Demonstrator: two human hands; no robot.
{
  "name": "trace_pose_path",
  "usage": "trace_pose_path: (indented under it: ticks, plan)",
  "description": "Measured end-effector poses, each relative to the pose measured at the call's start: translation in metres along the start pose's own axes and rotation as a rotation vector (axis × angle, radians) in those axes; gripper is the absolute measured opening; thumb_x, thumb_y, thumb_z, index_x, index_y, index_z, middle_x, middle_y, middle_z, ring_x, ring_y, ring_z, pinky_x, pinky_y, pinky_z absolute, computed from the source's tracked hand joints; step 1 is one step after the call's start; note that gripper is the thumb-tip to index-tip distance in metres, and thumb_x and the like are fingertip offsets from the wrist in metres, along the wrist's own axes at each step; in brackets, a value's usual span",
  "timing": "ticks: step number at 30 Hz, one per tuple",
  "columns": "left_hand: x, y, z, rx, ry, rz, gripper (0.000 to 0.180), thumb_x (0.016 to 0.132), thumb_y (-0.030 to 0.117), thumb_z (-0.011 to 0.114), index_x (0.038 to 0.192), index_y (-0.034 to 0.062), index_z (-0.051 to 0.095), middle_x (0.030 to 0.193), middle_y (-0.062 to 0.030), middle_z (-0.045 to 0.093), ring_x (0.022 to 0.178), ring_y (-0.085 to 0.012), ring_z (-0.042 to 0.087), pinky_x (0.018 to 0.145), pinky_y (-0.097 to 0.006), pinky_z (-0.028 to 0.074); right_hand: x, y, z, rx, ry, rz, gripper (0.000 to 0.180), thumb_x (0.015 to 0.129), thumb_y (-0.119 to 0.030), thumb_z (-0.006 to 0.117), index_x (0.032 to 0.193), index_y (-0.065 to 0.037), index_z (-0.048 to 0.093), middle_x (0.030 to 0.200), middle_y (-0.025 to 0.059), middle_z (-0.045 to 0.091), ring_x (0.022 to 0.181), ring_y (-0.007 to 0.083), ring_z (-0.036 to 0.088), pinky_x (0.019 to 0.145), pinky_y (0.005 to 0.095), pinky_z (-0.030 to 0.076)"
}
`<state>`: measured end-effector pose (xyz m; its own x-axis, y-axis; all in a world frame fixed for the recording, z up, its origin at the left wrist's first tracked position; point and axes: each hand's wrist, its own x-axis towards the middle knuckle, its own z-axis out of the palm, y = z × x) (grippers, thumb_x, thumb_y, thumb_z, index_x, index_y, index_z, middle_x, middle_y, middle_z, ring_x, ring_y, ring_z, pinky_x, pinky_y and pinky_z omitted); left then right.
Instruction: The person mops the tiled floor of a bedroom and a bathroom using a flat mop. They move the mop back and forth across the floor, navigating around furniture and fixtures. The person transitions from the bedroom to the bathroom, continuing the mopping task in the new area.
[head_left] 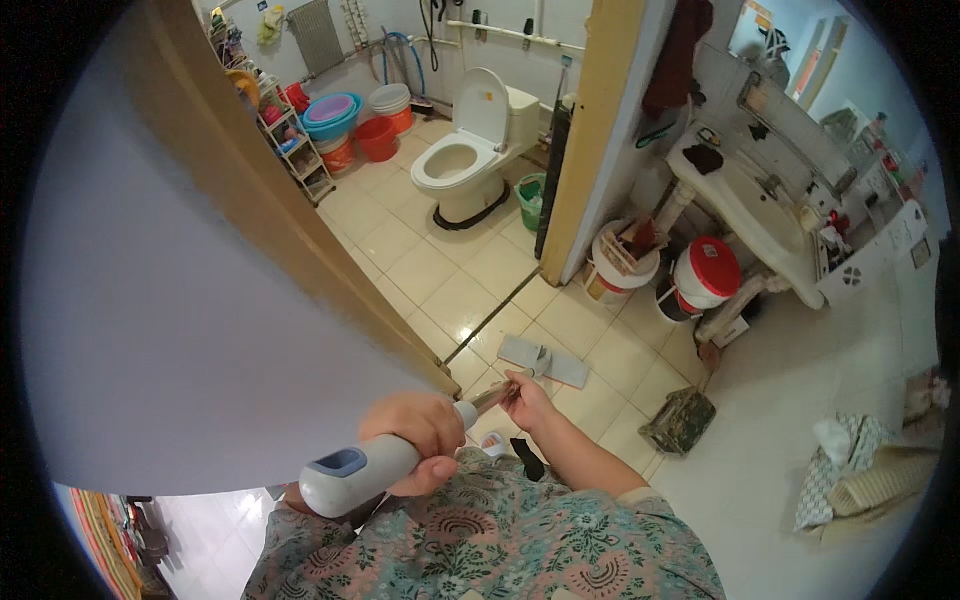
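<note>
1. Head view, first risk: the mop's flat head (566, 369) lies on the near floor (623, 357), close to the dark threshold strip (492, 317) that edges it at the doorway. If pushed across, it could catch there, should the strip stand proud; its height is hard to judge.
2. Same view, to the right: the white bucket (606, 286) and the red-lidded bucket (708, 272) stand by the floor's right-hand edge, near the basin. A wide sideways swing could knock either, and the dark mottled box (680, 420) nearer the person could be clipped too.
3. Same view, to the left: the brown door frame (290, 240) comes down to a corner just beside the metal shaft (488, 400). Steering left could scrape shaft or knuckles against it. The tiles look shiny; if wet, footing could slip.
4. Same view, the grips: the left grip (415, 432) is wrapped around the thick grey handle (345, 483), whose blue-lined end sticks out behind it. The right grip (527, 402) is closed on the shaft lower down.
5. The mop therefore runs through both grips, slanting down and away; its head rests beyond the right grip, slightly to its right, between the threshold edge and the dark box.
</note>
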<state>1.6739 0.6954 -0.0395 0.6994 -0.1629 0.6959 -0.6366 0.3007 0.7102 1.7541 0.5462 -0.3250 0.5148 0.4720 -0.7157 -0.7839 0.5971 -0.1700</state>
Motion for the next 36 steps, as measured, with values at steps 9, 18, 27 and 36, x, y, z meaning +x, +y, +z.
trace_pose_path:
  ticks: [9,18,27,36]
  plan:
    - [0.062,-0.003,-0.027,0.022,0.026,0.038,0.014,0.069,-0.001,0.059,0.067,0.0039,0.046,0.052,-0.0063,0.05,0.041,-0.0193,0.047,0.039,-0.03,0.04,0.022,-0.044,0.055,-0.085,0.024,0.113,0.017,0.083,-0.007,0.05,0.092,0.002,0.04,0.08,0.015,0.054,0.067,0.0195,0.056,0.056,0.0246,0.05]
    - [0.136,-0.049,0.018,0.273,0.013,0.119,0.013,0.065,-0.005,0.059,0.067,0.0013,0.048,0.05,-0.008,0.05,0.04,-0.0202,0.048,0.042,-0.028,0.043,0.066,-0.156,0.113,-0.298,-0.294,0.349,0.018,0.084,-0.009,0.05,0.09,0.007,0.045,0.082,0.0142,0.055,0.076,0.0219,0.057,0.068,0.0283,0.049]
    - [0.186,-0.082,0.025,0.533,0.222,0.124,0.014,0.067,0.0,0.064,0.067,0.0047,0.05,0.061,-0.0064,0.056,0.049,-0.0165,0.055,0.051,-0.028,0.051,0.125,-0.206,0.19,-0.478,-0.343,0.556,0.01,0.078,-0.004,0.045,0.082,0.005,0.045,0.081,0.0154,0.053,0.075,0.0247,0.054,0.075,0.0332,0.048]
    - [0.213,-0.114,-0.074,0.634,0.274,0.195,0.025,0.072,0.013,0.071,0.072,0.0053,0.047,0.06,-0.0068,0.055,0.049,-0.0152,0.055,0.05,-0.027,0.051,0.213,-0.188,0.272,-0.5,-0.314,0.692,0.008,0.08,-0.005,0.045,0.081,0.002,0.043,0.076,0.0126,0.051,0.07,0.0236,0.054,0.065,0.0335,0.049]
